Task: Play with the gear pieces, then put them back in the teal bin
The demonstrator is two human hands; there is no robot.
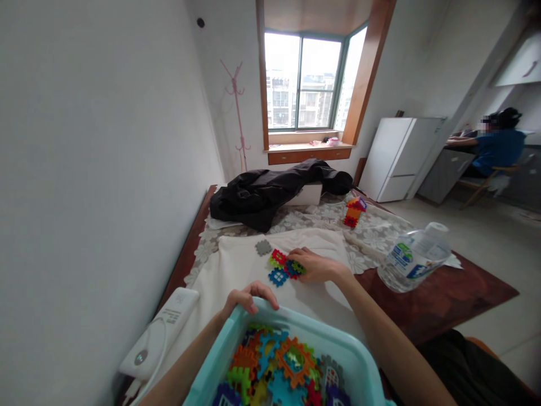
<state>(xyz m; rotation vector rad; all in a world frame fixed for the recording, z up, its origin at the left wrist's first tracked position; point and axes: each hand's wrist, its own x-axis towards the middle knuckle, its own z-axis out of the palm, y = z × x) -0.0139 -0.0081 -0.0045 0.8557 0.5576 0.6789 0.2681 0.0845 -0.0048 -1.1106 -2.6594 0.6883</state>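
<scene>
Nearest, the left hand [247, 298] clasps the teal bin [359, 361] rim at the worktop's [443, 299] near edge; the right hand [315, 265] pinches joined interlocking tiles [284, 266] on the white cloth [236, 270] mid-worktop.

— Where is the light coming from?
— Daylight through the window [307, 82], blown out to near white (the buildings outside look washed out). The white wall [93, 169] is evenly lit, with soft shadows.
— Any distortion?
— Strong wide-angle bending at the edges; the bottle [412, 256] leans and stretches. The far room looks soft.
</scene>
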